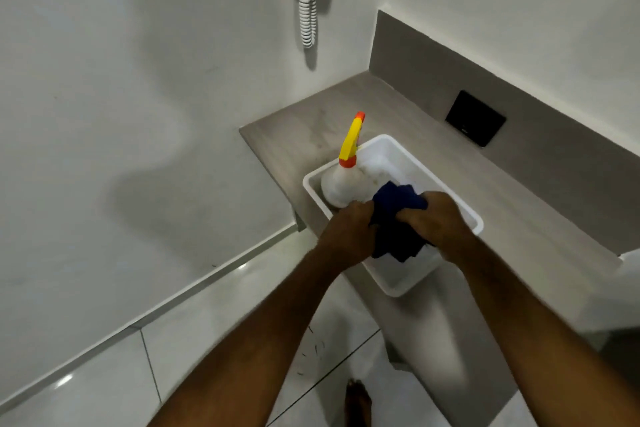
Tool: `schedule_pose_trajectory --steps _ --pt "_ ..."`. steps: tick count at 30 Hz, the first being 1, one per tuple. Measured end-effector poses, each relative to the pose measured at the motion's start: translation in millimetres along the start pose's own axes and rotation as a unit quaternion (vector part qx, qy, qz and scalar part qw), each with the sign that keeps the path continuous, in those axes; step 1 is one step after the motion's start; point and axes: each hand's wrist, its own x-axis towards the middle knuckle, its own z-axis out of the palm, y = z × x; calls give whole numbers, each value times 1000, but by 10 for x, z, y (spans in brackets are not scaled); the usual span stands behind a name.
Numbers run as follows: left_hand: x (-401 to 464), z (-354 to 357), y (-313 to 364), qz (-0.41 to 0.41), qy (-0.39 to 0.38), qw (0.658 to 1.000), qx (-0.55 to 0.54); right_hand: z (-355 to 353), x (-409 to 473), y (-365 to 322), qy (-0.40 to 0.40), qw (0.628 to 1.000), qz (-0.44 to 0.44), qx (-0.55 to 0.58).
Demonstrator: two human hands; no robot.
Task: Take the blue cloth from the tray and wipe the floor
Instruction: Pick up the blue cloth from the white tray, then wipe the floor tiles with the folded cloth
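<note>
A dark blue cloth (398,222) is bunched up just above the white tray (401,146), which rests on a grey counter (311,121). My left hand (349,236) grips the cloth's left side and my right hand (436,222) grips its right side. Both hands hover over the near half of the tray. The glossy white tiled floor (221,315) lies below, with a few dark specks near its middle.
A white spray bottle (341,184) with a yellow and orange trigger stands in the tray's far left corner. A black wall plate (475,118) sits on the backsplash. A coiled white cord (307,17) hangs on the wall. My bare foot (358,402) is on the floor.
</note>
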Motion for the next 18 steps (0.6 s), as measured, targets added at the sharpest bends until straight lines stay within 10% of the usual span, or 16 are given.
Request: schedule_pose_trajectory --steps 7,13,18 --pt "-1388 -342 -620 66 159 984 -56 547 -1316 -223 -41 993 -89 58" --pt "-2548 394 -2287 -231 30 972 22 2208 -1472 787 -93 995 13 40" --pt "-3047 1770 -3889 -310 -108 934 141 3745 -994 2463 -92 985 144 -11"
